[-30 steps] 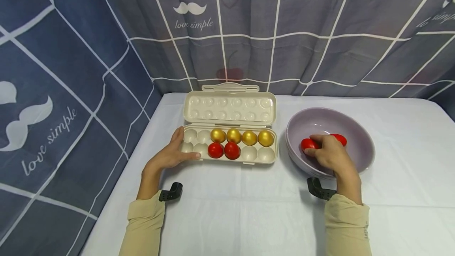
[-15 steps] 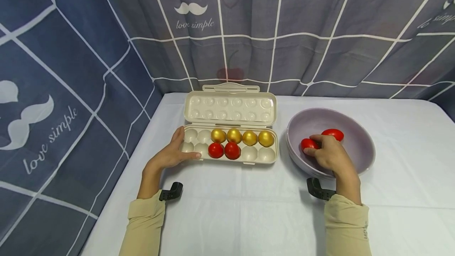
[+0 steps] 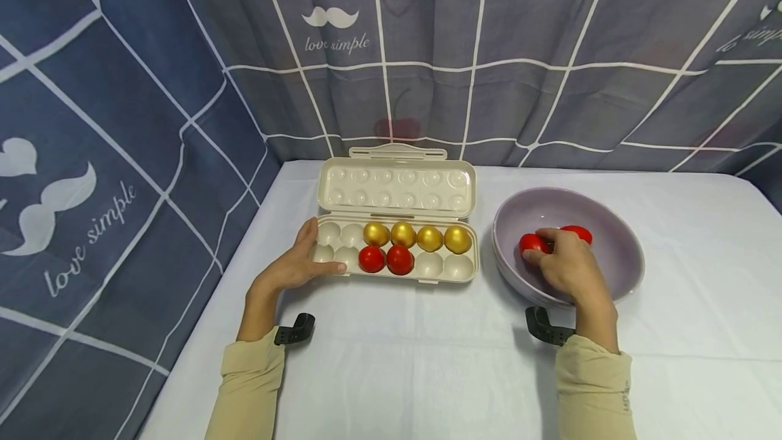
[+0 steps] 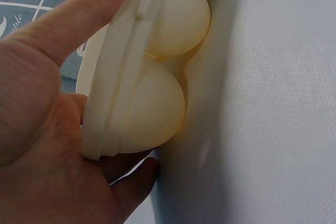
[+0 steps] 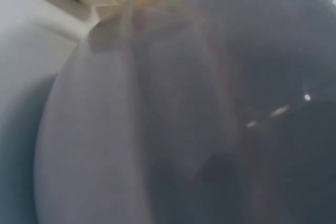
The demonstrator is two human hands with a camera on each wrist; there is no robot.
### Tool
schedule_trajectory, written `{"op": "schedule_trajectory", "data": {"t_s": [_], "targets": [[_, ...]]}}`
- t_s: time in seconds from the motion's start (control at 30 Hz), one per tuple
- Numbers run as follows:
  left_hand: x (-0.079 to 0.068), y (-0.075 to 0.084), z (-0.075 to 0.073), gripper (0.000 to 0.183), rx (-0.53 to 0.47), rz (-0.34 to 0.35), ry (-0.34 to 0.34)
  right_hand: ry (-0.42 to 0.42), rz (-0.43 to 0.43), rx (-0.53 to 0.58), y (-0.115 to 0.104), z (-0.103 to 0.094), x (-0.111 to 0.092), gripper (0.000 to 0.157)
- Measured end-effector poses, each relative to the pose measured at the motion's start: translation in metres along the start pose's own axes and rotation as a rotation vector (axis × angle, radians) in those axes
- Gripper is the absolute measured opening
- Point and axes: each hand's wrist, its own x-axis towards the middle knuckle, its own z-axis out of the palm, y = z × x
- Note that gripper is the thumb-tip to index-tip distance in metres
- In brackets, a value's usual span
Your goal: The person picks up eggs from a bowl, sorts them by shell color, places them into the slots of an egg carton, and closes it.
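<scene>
My left hand [image 3: 292, 269] grips the left end of an open cream egg carton [image 3: 457, 267]. In the left wrist view its thumb lies along the rim, with fingers around the end of the carton [image 4: 131, 114]. Several gold eggs [image 3: 430, 238] fill part of the back row; two red eggs [image 3: 400, 259] sit in the front row. My right hand [image 3: 571, 263] reaches into a purple bowl [image 3: 613, 250], pinching a red egg [image 3: 533, 243]. Another red egg [image 3: 578, 232] lies behind that hand, partly covered. Only the bowl's outer wall [image 5: 184, 103] fills the right wrist view, hiding the hand.
The carton's lid [image 3: 397, 185] lies folded back behind the tray. Both carton and bowl stand on a white-covered table [image 3: 452, 358]. A dark checked curtain [image 3: 427, 94] hangs along the back and left side.
The loose red egg in the bowl has shifted about behind the right hand. The right hand and the egg it pinches have barely moved; the left hand stays put on the carton.
</scene>
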Motion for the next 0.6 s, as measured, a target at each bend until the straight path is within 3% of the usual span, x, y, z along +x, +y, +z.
{"op": "schedule_trajectory", "data": {"t_s": [0.23,0.6], "targets": [[0.001,-0.001,0.0,0.118,-0.012,-0.007,-0.002,0.234,-0.083,0.034,-0.001,0.003,0.0,0.039],[0.002,-0.002,0.0,0.119,-0.005,-0.003,-0.001,0.393,-0.063,0.203,-0.025,0.003,-0.003,0.039]]}}
